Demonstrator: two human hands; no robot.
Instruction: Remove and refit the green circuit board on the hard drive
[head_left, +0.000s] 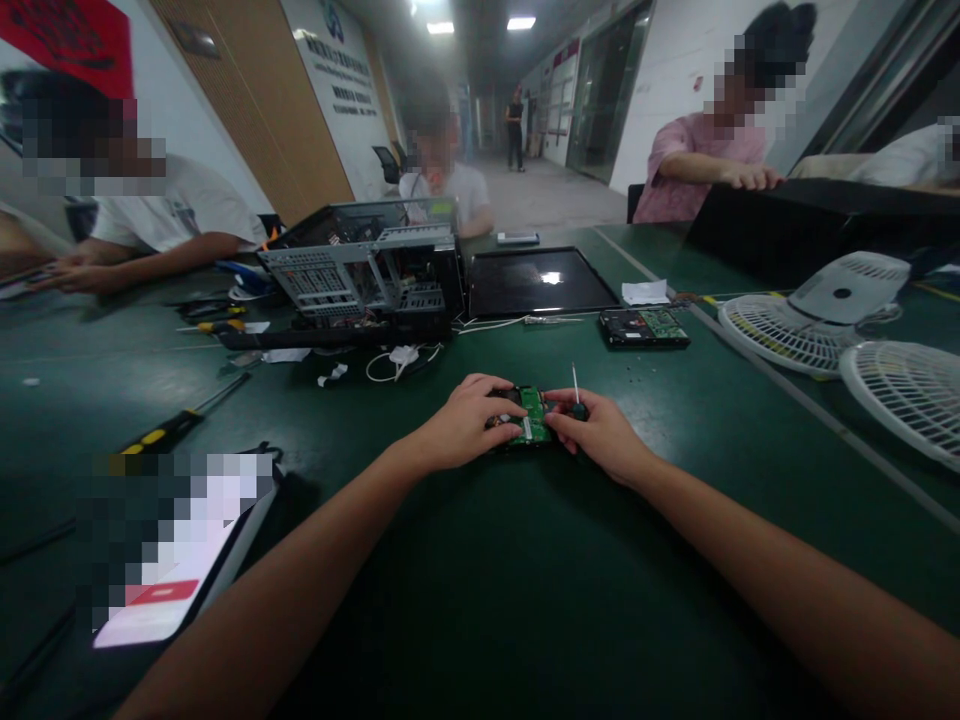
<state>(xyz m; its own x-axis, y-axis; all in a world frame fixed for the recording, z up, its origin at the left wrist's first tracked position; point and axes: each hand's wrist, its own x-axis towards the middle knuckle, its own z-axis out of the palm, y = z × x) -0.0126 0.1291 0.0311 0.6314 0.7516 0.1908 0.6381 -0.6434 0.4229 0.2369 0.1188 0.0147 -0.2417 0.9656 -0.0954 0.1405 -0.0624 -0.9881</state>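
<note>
A hard drive (534,402) with a green circuit board facing up lies on the green table in front of me. My left hand (471,420) grips its left side, the thumb and fingers reaching over the board. At the right edge of the drive is my right hand (600,425), its fingers closed around a small screwdriver (575,378) whose thin shaft points up. Those fingertips also appear to touch the drive's edge. Most of the screwdriver's handle and the left part of the drive are hidden by my hands.
A second hard drive (645,328) lies farther right. Beyond stand an opened computer case (360,275) and a flat black panel (544,280). White fan grilles (784,330) sit at right. On the left are a yellow-black screwdriver (169,428) and a lit phone (172,590). Several people sit around.
</note>
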